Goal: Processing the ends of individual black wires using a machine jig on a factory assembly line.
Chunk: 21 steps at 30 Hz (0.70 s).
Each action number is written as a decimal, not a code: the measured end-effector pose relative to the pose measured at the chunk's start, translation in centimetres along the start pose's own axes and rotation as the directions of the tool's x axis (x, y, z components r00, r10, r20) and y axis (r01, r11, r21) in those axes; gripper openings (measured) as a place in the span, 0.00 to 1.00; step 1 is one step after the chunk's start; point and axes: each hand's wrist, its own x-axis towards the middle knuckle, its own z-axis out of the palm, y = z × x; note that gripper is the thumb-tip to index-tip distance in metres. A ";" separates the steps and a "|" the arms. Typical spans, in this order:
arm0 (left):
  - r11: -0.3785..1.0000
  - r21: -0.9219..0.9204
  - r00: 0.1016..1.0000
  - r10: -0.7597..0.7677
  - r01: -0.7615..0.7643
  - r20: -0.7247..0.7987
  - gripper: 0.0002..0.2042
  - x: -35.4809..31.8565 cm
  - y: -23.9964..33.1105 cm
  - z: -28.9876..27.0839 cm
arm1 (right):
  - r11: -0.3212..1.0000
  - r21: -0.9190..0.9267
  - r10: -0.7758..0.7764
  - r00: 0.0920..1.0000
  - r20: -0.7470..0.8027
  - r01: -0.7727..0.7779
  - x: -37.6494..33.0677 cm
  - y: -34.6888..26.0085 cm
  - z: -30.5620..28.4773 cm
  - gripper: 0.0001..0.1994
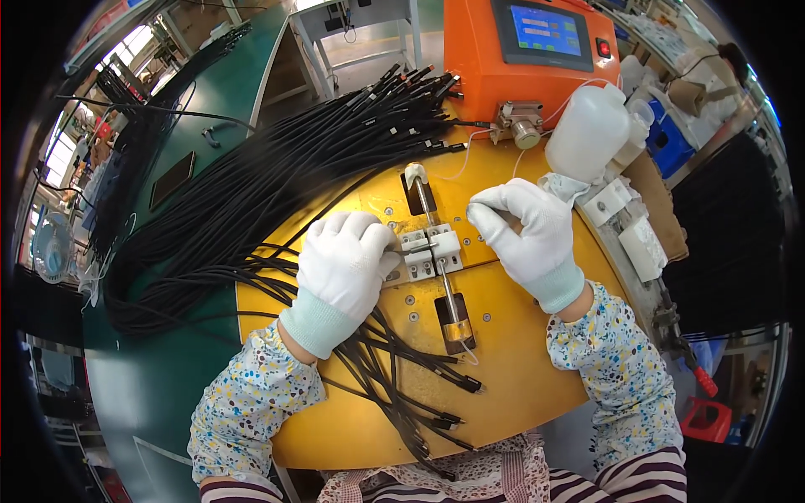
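My left hand [340,264], in a white glove, is closed around a black cable [400,251] just left of the white clamping block [432,250]. The cable's end reaches into the block; most of what the fingers grip is hidden beneath the glove. To the right of the block, my gloved right hand [532,239] is raised with finger and thumb curled together in a pinch. Whatever lies between those fingertips is too small to make out. Metal rods [454,303] run to the block from the near and far sides, on a yellow plate [520,352].
A big bundle of black cables [277,168] spreads over the left and far side. More cables [394,377] lie near me. An orange machine with a screen [474,59] stands at the back, beside a white plastic bottle [587,132]. A phone-like dark slab [173,180] rests on the green table [151,402].
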 end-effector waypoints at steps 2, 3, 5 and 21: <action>0.999 -0.032 0.999 0.039 -0.039 0.014 0.11 0.0 -0.2 -0.2 | 1.000 -0.019 -0.009 1.000 0.004 0.009 0.3 -0.5 -0.2 0.03; 0.999 -0.026 0.999 0.039 -0.039 0.009 0.11 0.1 0.0 -0.4 | 1.000 -0.018 -0.017 1.000 0.003 0.017 0.4 -0.4 -0.3 0.03; 0.999 -0.044 1.000 -0.003 0.002 -0.017 0.10 0.5 0.8 -1.3 | 0.999 -0.025 -0.049 0.998 -0.039 0.048 0.7 0.4 -0.4 0.03; 0.003 0.380 0.214 -0.831 0.925 -0.514 0.34 -20.1 -16.8 -13.9 | 0.426 -0.634 -0.094 0.729 0.678 0.645 13.1 4.2 5.1 0.07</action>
